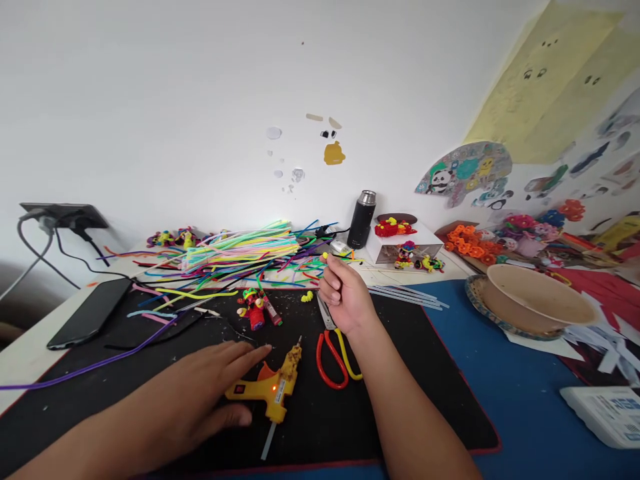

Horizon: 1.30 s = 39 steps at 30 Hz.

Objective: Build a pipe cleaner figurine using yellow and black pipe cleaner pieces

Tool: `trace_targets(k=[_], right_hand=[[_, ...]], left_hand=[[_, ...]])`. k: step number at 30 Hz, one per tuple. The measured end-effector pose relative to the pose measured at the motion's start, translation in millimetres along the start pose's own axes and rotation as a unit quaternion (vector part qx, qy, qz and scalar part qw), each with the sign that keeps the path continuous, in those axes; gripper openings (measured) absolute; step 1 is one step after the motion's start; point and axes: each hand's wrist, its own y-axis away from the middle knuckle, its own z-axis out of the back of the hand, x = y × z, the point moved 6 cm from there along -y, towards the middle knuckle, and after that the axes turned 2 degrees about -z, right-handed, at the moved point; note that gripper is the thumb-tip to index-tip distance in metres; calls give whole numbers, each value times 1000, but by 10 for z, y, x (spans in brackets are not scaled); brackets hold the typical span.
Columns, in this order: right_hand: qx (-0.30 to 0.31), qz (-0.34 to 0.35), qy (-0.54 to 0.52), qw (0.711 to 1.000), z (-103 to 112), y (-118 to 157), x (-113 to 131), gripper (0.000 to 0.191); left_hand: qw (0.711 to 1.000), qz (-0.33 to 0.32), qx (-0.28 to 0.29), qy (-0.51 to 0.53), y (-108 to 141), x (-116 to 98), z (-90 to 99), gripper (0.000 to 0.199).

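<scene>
My right hand (pixel 345 291) is raised over the black mat, thumb and forefinger pinched on a small yellow piece (pixel 325 255). Behind and below that hand lie scissors (pixel 332 361) with one red and one yellow handle loop. My left hand (pixel 220 377) is at the handle end of a yellow glue gun (pixel 283 387), fingers stretched out and thumb apart. The gun lies on its side with an orange light lit and a glue stick (pixel 269 441) poking out. A small red pipe-cleaner figure (pixel 254 310) and a yellow curled bit (pixel 307 297) lie beyond.
A pile of coloured pipe cleaners (pixel 245 250) spreads along the wall. A black bottle (pixel 361 221) stands by a white box (pixel 413 241). A phone (pixel 90 313) lies left; glue sticks (pixel 410 295), a beige bowl (pixel 540 297) and a white device (pixel 605 413) are right.
</scene>
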Motion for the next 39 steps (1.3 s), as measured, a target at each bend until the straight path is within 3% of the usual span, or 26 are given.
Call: trace_targets(k=[3, 6, 10, 15, 25, 34, 39], right_hand=[[2, -4, 0, 1000, -12, 7, -17, 37], [-2, -5, 2, 1000, 2, 1, -17, 36], [-5, -6, 1, 1000, 29, -15, -1, 33], [1, -6, 1, 1000, 21, -18, 6, 30], [0, -6, 8, 1000, -18, 12, -3, 30], [-18, 26, 58, 998, -4, 10, 0, 34], [-35, 63, 148, 986, -27, 26, -26, 34]], left_hand=[[998, -2, -62, 16, -315, -46, 332, 40], [996, 18, -73, -51, -813, -65, 479, 28], [986, 25, -60, -152, -1383, -47, 415, 22], [985, 34, -42, -163, -1734, -1, 212, 22], [992, 39, -37, -115, -1880, 90, -12, 22], [995, 49, -82, -14, -1685, 80, 218, 9], [974, 37, -118, 188, -1444, 179, 325, 17]])
